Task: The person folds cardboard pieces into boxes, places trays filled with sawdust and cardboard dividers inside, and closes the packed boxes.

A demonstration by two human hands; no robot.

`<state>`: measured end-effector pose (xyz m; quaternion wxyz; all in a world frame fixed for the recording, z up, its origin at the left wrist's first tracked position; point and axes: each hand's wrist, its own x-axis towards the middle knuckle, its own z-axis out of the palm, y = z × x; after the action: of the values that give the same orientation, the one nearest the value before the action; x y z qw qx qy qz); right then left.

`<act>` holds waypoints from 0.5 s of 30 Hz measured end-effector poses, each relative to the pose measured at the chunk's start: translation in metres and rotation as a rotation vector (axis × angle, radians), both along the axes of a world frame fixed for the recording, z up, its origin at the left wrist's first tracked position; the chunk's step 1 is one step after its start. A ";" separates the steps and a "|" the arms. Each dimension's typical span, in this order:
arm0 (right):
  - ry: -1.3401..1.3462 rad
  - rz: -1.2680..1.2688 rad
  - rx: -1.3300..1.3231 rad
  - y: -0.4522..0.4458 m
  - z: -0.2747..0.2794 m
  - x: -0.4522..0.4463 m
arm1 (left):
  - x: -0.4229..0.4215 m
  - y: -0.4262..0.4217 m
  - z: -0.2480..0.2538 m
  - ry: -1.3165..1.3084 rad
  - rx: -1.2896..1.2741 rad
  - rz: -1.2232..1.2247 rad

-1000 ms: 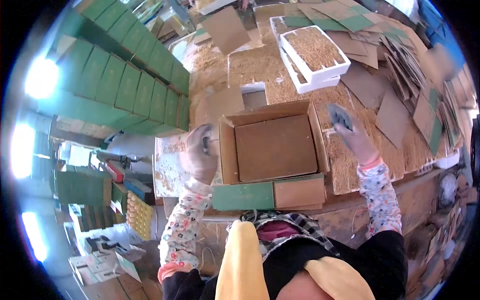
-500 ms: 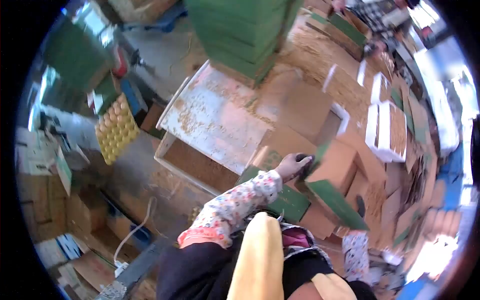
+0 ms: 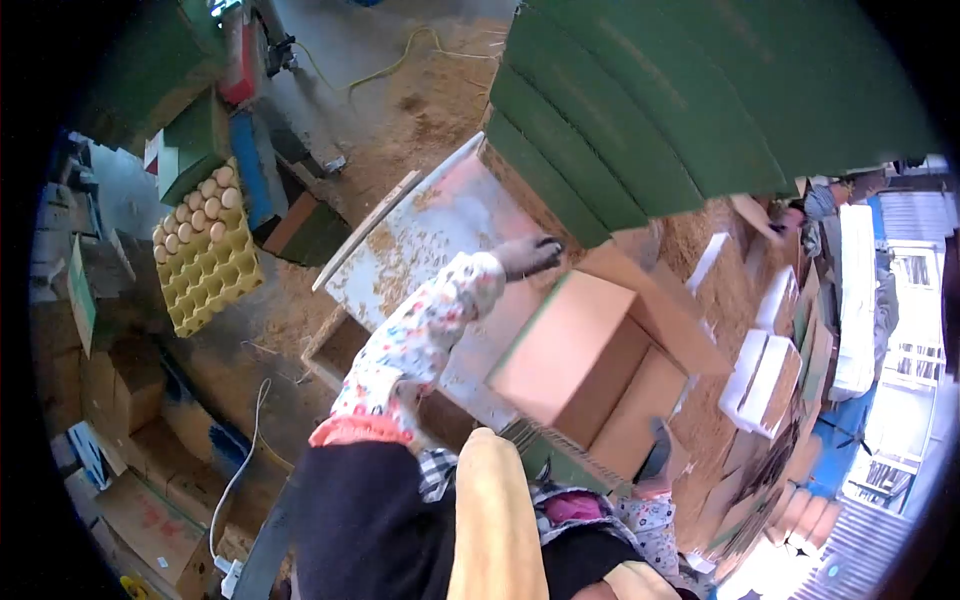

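An open brown cardboard box [image 3: 563,345] with green outer faces sits tilted on the worktable in front of me, its inside showing. One flap [image 3: 655,310] spreads out at its far side. My left hand [image 3: 532,257], in a dark-tipped glove, is above the white tabletop [image 3: 460,240], just off the box's far left corner. Its fingers reach forward, slightly blurred, and hold nothing visible. At the box's near right edge, my right hand [image 3: 656,462] in a grey glove grips the cardboard; part of it is hidden.
A tall stack of green cardboard boxes [image 3: 650,110] stands beyond the table. A yellow egg tray [image 3: 208,285], partly filled with eggs, is on the left. White foam boxes [image 3: 760,375] and sawdust lie to the right. Another person's hand [image 3: 757,218] shows at the far right.
The box has been turned and its opening now faces up toward me with flaps spread. My left hand has come off it toward the left. The view has shifted, bringing the green stack closer.
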<state>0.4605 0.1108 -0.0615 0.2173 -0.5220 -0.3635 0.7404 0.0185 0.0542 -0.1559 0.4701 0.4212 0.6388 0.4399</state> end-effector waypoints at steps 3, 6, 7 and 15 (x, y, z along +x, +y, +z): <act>-0.055 0.009 -0.173 -0.004 0.044 -0.084 | -0.020 -0.042 0.015 -0.005 0.214 0.461; 0.046 0.003 -0.208 -0.008 0.015 -0.148 | -0.062 -0.131 0.053 -0.456 0.113 0.634; 0.076 -0.003 -0.213 -0.012 0.007 -0.165 | -0.066 -0.161 0.071 -0.541 0.053 0.521; -0.130 0.379 0.523 -0.028 0.012 -0.148 | 0.024 -0.230 0.193 -0.311 0.037 -0.400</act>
<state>0.3121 0.0831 -0.0492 0.1788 -0.4177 -0.6452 0.6142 0.0429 -0.1760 0.0370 0.6325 0.4752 0.4546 0.4092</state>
